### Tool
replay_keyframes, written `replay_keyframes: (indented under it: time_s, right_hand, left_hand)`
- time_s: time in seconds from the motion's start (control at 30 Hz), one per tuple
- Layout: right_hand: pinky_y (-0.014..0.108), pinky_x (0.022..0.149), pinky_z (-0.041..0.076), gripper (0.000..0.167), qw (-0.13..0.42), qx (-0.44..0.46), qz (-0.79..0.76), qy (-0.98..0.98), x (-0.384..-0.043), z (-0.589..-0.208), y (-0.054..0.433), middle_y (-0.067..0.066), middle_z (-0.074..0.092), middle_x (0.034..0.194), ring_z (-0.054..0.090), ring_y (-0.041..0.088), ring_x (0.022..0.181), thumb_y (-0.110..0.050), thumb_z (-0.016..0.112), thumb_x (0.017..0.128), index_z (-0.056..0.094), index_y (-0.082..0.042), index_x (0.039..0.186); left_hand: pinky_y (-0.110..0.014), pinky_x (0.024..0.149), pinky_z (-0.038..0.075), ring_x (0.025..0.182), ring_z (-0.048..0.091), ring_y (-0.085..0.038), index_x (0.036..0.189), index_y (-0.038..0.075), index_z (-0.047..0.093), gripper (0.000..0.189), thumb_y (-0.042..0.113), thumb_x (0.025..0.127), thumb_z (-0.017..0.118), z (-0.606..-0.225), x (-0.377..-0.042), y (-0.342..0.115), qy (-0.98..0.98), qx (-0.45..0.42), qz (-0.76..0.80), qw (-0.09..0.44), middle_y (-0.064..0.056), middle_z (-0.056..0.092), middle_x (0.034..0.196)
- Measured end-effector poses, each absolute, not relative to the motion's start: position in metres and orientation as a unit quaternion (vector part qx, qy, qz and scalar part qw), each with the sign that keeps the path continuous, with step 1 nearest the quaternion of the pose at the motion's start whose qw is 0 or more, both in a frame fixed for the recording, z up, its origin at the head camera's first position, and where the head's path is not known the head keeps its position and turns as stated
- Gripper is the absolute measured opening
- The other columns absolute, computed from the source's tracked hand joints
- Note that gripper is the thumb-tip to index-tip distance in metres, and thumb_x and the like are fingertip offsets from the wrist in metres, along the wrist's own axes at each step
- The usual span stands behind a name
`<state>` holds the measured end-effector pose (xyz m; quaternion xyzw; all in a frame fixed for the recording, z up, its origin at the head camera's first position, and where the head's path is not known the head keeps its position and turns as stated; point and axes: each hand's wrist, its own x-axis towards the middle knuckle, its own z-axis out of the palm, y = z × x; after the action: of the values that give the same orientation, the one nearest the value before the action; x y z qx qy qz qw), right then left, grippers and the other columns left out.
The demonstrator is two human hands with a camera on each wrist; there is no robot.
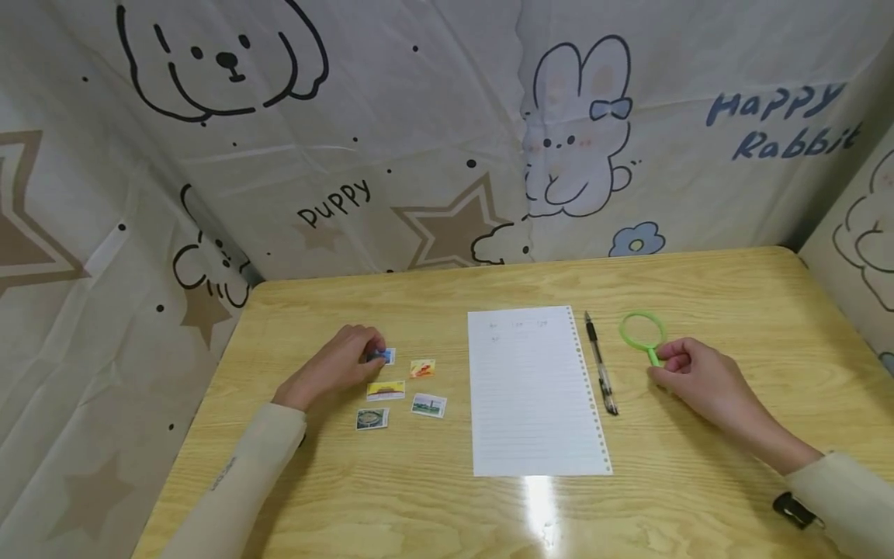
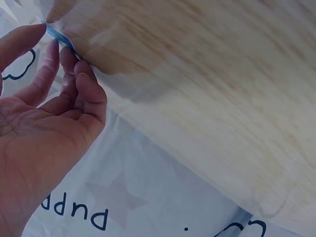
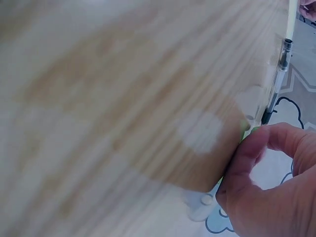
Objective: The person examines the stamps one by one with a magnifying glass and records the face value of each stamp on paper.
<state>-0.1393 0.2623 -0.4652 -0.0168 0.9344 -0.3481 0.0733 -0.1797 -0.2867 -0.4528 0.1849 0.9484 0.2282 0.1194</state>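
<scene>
My left hand (image 1: 341, 363) pinches a small blue stamp (image 1: 389, 356) at the table's left; in the left wrist view the thumb and fingertips meet the blue stamp (image 2: 61, 37) at its edges. Close to that hand lie a yellow stamp (image 1: 386, 390), a yellow-and-red stamp (image 1: 422, 369), a green stamp with a tower (image 1: 429, 405) and a dark stamp with an oval (image 1: 372, 419). On the right side, my right hand (image 1: 705, 379) holds the handle of a green magnifying glass (image 1: 653, 355) between thumb and fingers. Its lens is low over or on the tabletop; I cannot tell which.
A lined, punched sheet of paper (image 1: 534, 396) with faint writing near its top lies mid-table. Beside its right edge is a clear pen with black ends (image 1: 601, 365). Behind the wooden table (image 1: 335, 497) hangs a printed curtain (image 1: 433, 116), which also closes off both sides.
</scene>
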Motion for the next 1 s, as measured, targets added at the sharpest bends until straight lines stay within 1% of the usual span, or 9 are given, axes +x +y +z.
replay_keyframes:
  time_s: [0.27, 0.43, 0.57, 0.7, 0.83, 1.0]
  right_hand:
    - [0.028, 0.063, 0.047, 0.030, 0.075, -0.021, -0.326, 0.942, -0.1402, -0.4642, 0.2599, 0.010, 0.067, 0.093, 0.059, 0.021, 0.080, -0.014, 0.075, 0.100, 0.066, 0.009, 0.116]
    - [0.028, 0.061, 0.048, 0.030, 0.076, -0.021, -0.331, 0.940, -0.1407, -0.4638, 0.2602, 0.011, 0.067, 0.094, 0.059, 0.020, 0.079, -0.013, 0.072, 0.100, 0.065, 0.010, 0.117]
    - [0.029, 0.059, 0.051, 0.033, 0.081, -0.022, -0.343, 0.935, -0.1404, -0.4638, 0.2628, 0.012, 0.068, 0.097, 0.063, 0.019, 0.075, -0.016, 0.071, 0.103, 0.064, 0.010, 0.121]
    - [0.030, 0.056, 0.053, 0.034, 0.083, -0.025, -0.356, 0.930, -0.1386, -0.4643, 0.2638, 0.013, 0.069, 0.098, 0.064, 0.018, 0.072, -0.017, 0.071, 0.105, 0.063, 0.011, 0.124]
    - [0.030, 0.055, 0.052, 0.035, 0.068, -0.027, -0.366, 0.928, -0.1376, -0.4651, 0.2609, 0.014, 0.069, 0.100, 0.063, 0.017, 0.072, -0.018, 0.071, 0.106, 0.063, 0.010, 0.124]
    - [0.028, 0.056, 0.048, 0.035, 0.035, -0.038, -0.383, 0.922, -0.1391, -0.4615, 0.2554, 0.013, 0.067, 0.100, 0.057, 0.013, 0.072, -0.021, 0.072, 0.107, 0.066, 0.009, 0.123]
  left_hand:
    - [-0.046, 0.091, 0.047, 0.099, 0.054, -0.026, 0.111, 0.004, 0.069, 0.009, 0.010, 0.106, 0.073, -0.4514, -0.1789, -0.2858, 0.948, 0.181, 0.230, 0.126, -0.004, 0.064, 0.102]
    - [-0.047, 0.091, 0.047, 0.099, 0.054, -0.027, 0.110, 0.003, 0.069, 0.009, 0.009, 0.105, 0.073, -0.4523, -0.1799, -0.2852, 0.946, 0.192, 0.234, 0.117, -0.005, 0.065, 0.101]
    - [-0.046, 0.092, 0.047, 0.098, 0.055, -0.026, 0.111, 0.003, 0.069, 0.009, 0.009, 0.105, 0.074, -0.4535, -0.1812, -0.2844, 0.946, 0.195, 0.233, 0.113, -0.004, 0.065, 0.102]
    - [-0.045, 0.090, 0.047, 0.096, 0.054, -0.025, 0.110, 0.002, 0.069, 0.010, 0.009, 0.104, 0.074, -0.4539, -0.1819, -0.2845, 0.946, 0.195, 0.231, 0.114, -0.005, 0.065, 0.100]
    - [-0.045, 0.090, 0.047, 0.096, 0.054, -0.026, 0.108, 0.002, 0.070, 0.010, 0.009, 0.104, 0.075, -0.4535, -0.1813, -0.2855, 0.948, 0.187, 0.231, 0.116, -0.006, 0.064, 0.099]
    - [-0.046, 0.091, 0.047, 0.099, 0.054, -0.027, 0.110, 0.002, 0.070, 0.010, 0.009, 0.105, 0.074, -0.4525, -0.1813, -0.2869, 0.948, 0.178, 0.234, 0.121, -0.006, 0.065, 0.102]
